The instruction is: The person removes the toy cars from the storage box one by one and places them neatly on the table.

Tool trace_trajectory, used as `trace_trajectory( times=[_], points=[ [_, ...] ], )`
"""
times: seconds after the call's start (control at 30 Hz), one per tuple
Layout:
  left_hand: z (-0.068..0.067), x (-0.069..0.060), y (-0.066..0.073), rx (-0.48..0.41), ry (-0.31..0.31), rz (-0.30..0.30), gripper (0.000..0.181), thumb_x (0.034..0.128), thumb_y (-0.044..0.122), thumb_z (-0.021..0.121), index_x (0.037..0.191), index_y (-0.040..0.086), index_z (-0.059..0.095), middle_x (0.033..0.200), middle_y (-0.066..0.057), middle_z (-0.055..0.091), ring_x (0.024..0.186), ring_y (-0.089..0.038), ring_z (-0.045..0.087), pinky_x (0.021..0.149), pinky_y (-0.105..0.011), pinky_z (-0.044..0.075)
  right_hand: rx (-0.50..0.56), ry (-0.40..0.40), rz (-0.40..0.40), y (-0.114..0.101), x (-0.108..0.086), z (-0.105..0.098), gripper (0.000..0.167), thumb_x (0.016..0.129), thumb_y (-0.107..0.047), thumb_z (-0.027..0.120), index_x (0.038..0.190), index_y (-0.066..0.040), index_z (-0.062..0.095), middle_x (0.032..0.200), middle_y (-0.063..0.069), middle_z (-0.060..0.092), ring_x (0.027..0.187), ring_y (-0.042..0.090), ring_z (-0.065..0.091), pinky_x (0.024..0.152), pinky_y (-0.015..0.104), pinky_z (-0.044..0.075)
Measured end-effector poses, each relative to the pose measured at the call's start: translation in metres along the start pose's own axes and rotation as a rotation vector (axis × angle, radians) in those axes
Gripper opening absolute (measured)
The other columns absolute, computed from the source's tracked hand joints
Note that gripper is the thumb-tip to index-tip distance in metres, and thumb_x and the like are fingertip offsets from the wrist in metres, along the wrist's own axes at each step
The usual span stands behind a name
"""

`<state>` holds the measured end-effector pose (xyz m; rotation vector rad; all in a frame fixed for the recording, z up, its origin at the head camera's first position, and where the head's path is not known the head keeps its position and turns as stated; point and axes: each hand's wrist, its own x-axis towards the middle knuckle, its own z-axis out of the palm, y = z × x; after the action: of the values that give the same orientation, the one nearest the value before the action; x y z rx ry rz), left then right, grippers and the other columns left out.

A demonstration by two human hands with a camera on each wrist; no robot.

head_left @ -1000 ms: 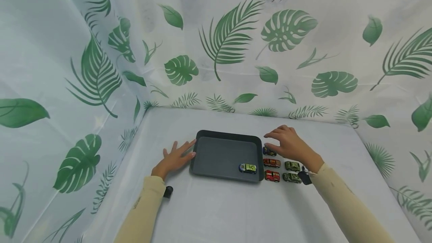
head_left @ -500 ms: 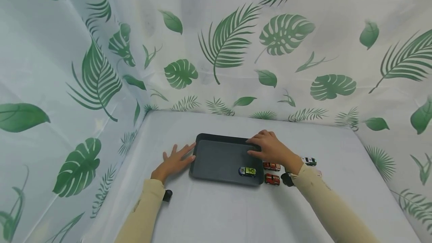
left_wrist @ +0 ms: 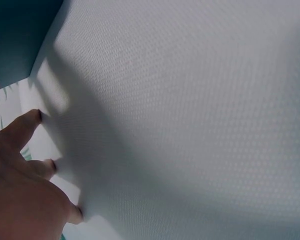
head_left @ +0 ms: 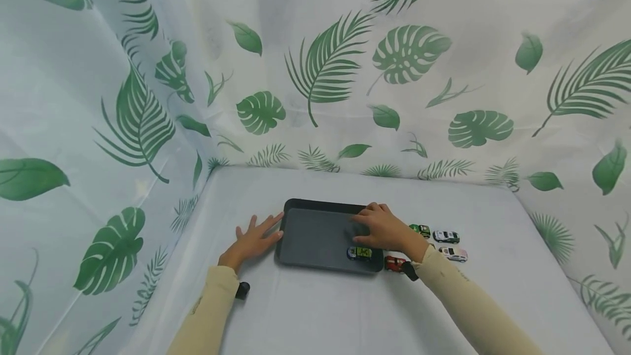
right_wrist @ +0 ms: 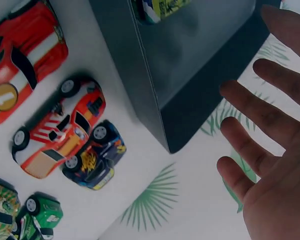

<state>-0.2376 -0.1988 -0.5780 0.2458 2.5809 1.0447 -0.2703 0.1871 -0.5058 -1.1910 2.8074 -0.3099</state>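
Note:
My left hand (head_left: 251, 244) lies spread flat at the left edge of a dark grey tray (head_left: 315, 234), its foremost fingers at the rim. In the left wrist view, the fingertips of my left hand (left_wrist: 25, 185) rest on the white cloth. Over the tray's right part hovers my right hand (head_left: 382, 228), with nothing in its grasp. Its fingers (right_wrist: 265, 117) are extended and apart in the right wrist view. A yellow-green and blue toy car (head_left: 359, 253) sits in the tray's near right corner. Outside the right wall stand a red car (right_wrist: 27, 60), an orange-and-white car (right_wrist: 65, 127) and a dark blue car (right_wrist: 97, 157).
Farther right are a green toy car (head_left: 420, 230), a white-and-dark car (head_left: 446, 236) and a white-and-pink car (head_left: 453, 254). A camouflage car (right_wrist: 2, 200) shows at the right wrist view's edge. Leaf-printed sheeting (head_left: 325, 125) surrounds the white tabletop (head_left: 315, 316).
My right hand has moved left from above the dark blue car to over the tray, uncovering cars on the right. The left hand stays at the rim. The head view has tilted slightly.

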Motion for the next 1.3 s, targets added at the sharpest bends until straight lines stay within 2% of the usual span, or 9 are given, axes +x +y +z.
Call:
trace_trajectory(
  times=[0.17, 0.4, 0.57, 0.73, 0.93, 1.1, 1.3],
  points=[
    [0.005, 0.002, -0.005, 0.010, 0.007, 0.003, 0.067, 0.1120, 0.051, 0.053, 0.171, 0.029, 0.031, 0.175, -0.015, 0.023, 0.160, -0.048, -0.011, 0.114, -0.078, -0.018, -0.033, -0.021, 0.000, 0.000, -0.001, 0.010, 0.052, 0.093, -0.032, 0.087, 0.136, -0.007, 0.073, 0.127, 0.013, 0.073, 0.117, 0.036, 0.058, 0.102, 0.064, 0.044],
    [0.013, -0.004, -0.008, -0.012, 0.019, -0.009, 0.065, 0.1117, 0.049, 0.054, 0.170, 0.027, 0.035, 0.175, -0.015, 0.026, 0.161, -0.049, -0.010, 0.115, -0.079, -0.017, -0.052, -0.028, -0.025, -0.004, -0.006, 0.025, 0.053, 0.090, -0.035, 0.089, 0.133, -0.008, 0.075, 0.121, 0.011, 0.075, 0.113, 0.036, 0.058, 0.100, 0.064, 0.046],
    [0.016, -0.006, -0.009, -0.019, 0.036, -0.002, 0.065, 0.1116, 0.050, 0.055, 0.170, 0.029, 0.036, 0.174, -0.015, 0.027, 0.161, -0.049, -0.009, 0.115, -0.078, -0.017, -0.050, -0.039, -0.011, -0.005, -0.009, 0.031, 0.051, 0.089, -0.034, 0.090, 0.132, -0.009, 0.075, 0.121, 0.012, 0.075, 0.116, 0.037, 0.058, 0.099, 0.063, 0.045],
    [0.015, -0.007, -0.009, -0.031, 0.031, 0.001, 0.065, 0.1118, 0.049, 0.055, 0.170, 0.029, 0.035, 0.175, -0.014, 0.026, 0.161, -0.048, -0.010, 0.115, -0.078, -0.017, -0.042, -0.061, 0.008, -0.008, -0.009, 0.036, 0.049, 0.088, -0.030, 0.091, 0.129, -0.008, 0.076, 0.121, 0.013, 0.076, 0.115, 0.036, 0.058, 0.097, 0.061, 0.046],
    [0.010, -0.006, -0.007, -0.033, 0.047, 0.020, 0.066, 0.1111, 0.051, 0.055, 0.170, 0.028, 0.036, 0.175, -0.014, 0.026, 0.161, -0.049, -0.010, 0.115, -0.078, -0.017, -0.060, -0.041, -0.013, -0.011, -0.007, 0.039, 0.042, 0.085, -0.028, 0.093, 0.119, -0.009, 0.080, 0.114, 0.009, 0.077, 0.114, 0.036, 0.058, 0.096, 0.061, 0.046],
    [0.009, -0.004, -0.006, -0.024, 0.059, 0.031, 0.065, 0.1114, 0.050, 0.055, 0.169, 0.027, 0.038, 0.174, -0.015, 0.028, 0.160, -0.050, -0.008, 0.115, -0.080, -0.015, -0.090, -0.033, -0.034, -0.009, -0.007, 0.040, 0.032, 0.084, -0.028, 0.094, 0.109, -0.013, 0.082, 0.110, 0.005, 0.076, 0.111, 0.033, 0.057, 0.093, 0.059, 0.047],
    [0.004, -0.001, -0.003, -0.020, 0.063, 0.037, 0.064, 0.1115, 0.049, 0.055, 0.169, 0.027, 0.038, 0.174, -0.016, 0.028, 0.160, -0.051, -0.008, 0.115, -0.080, -0.016, -0.097, -0.026, -0.051, -0.006, -0.007, 0.039, 0.028, 0.083, -0.027, 0.095, 0.108, -0.017, 0.084, 0.108, 0.000, 0.076, 0.106, 0.027, 0.055, 0.092, 0.057, 0.046]
  ],
)
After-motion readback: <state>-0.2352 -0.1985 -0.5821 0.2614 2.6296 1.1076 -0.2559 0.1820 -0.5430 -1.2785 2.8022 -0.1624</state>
